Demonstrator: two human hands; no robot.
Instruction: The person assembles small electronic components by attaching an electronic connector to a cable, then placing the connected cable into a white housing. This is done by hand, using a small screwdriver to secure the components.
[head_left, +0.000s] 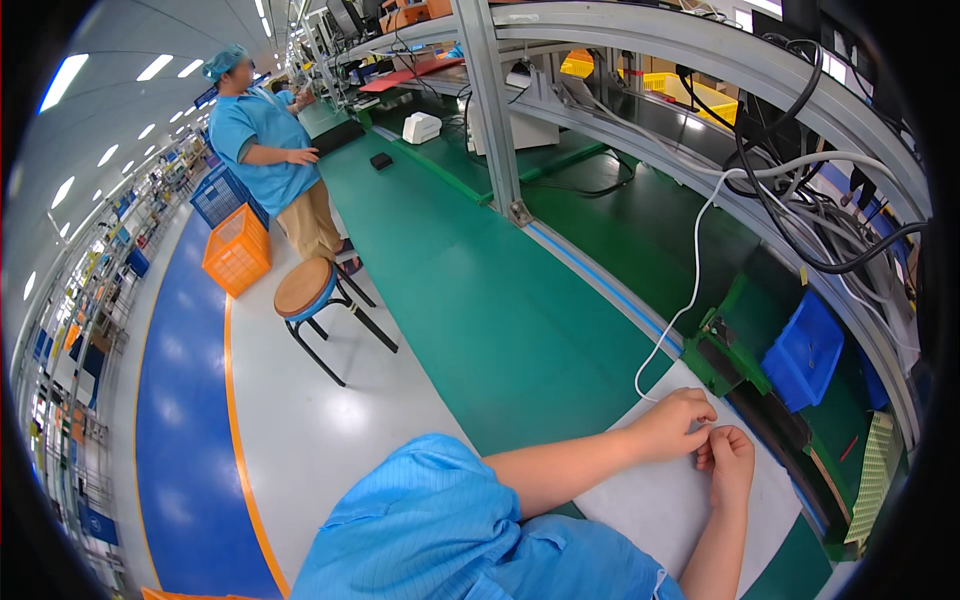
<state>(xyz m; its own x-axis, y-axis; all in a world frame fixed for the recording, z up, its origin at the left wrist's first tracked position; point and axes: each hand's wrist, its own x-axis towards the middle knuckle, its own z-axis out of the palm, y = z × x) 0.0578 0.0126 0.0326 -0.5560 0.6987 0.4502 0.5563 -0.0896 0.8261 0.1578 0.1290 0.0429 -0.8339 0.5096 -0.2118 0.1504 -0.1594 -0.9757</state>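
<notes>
Green bench matting [430, 280] stretches toward a co-worker [260, 135] at far left. Near right, above a white sheet [640, 510], the person's left hand [672, 425] and right hand [732, 462] come close, fingers curled, fingertips bunched; what they pinch, I can't tell. One white cable [697, 255] curves from the metal rack [487, 110] down to the left hand.

White sheet [642, 512] on green bench [480, 310]
</notes>
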